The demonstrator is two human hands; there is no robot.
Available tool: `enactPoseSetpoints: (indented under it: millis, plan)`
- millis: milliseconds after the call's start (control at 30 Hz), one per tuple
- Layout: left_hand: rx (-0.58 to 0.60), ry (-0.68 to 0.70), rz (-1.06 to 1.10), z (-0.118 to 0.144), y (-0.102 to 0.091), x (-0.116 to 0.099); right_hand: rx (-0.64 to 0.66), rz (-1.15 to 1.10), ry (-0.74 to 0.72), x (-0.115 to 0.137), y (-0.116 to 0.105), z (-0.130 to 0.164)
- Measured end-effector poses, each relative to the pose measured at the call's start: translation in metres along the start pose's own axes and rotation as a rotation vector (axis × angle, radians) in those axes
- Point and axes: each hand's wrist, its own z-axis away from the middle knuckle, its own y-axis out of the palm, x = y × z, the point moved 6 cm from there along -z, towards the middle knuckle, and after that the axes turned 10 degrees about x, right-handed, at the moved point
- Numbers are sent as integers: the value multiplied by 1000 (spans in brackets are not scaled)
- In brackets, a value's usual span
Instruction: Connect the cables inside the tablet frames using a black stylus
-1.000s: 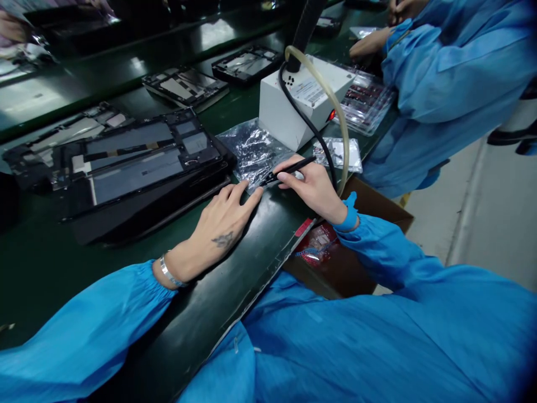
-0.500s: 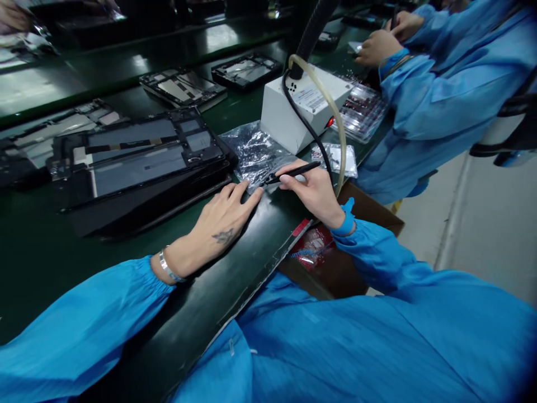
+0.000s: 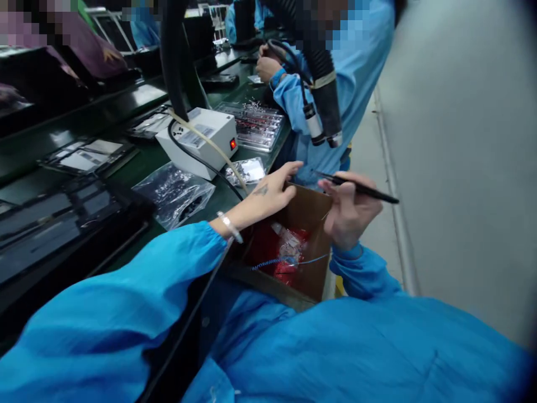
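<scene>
My right hand (image 3: 352, 215) is closed around black tweezers (image 3: 364, 190), whose thin tip points left. A tiny dark speck shows at the tip, too small to make out. Facing it from the left is my left hand (image 3: 274, 187), its thumb and forefinger apart and no held thing visible between them. Both hands are above an open cardboard box (image 3: 312, 207) beside the bench. Inside the box lie red material and crumpled clear plastic (image 3: 289, 246). A blue coiled cord (image 3: 268, 263) crosses the box towards my right wrist.
A clear plastic bag (image 3: 174, 187) with small black parts lies on the green bench beside a white box-shaped device (image 3: 201, 137). Dark device frames (image 3: 71, 224) stand left. A black ribbed hose (image 3: 321, 61) hangs ahead, near a co-worker's blue sleeve (image 3: 289, 101) and clear trays (image 3: 260, 126).
The view has swung right. Both hands have left the plastic bag on the bench and moved over the cardboard box. The tweezers remain in my right hand, now raised.
</scene>
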Motion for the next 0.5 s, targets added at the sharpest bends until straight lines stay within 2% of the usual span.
enactPoseSetpoints:
  millis: [33,100,133,200,267,367,433,500]
  plan:
    - [14,-51,265,-18,16,4,-74,-106,46,-9,-11,-5]
    - [55,-126,634,-41,44,3,-109,-301,182,-35,-23,-16]
    - [71,-136,728,-44,54,-1,-109,-377,254,-48,-26,-21]
    - [80,-114,778,-36,59,-11,-133,-519,345,-71,-33,-30]
    - [67,-105,741,-10,50,-15,-152,-621,374,-84,-39,-36]
    - [48,-107,596,53,22,-18,-154,-759,419,-87,-41,-35]
    - [35,-106,461,102,0,-21,-147,-848,465,-83,-33,-32]
    - [-25,-123,286,151,-25,-25,-128,-945,504,-78,-13,-27]
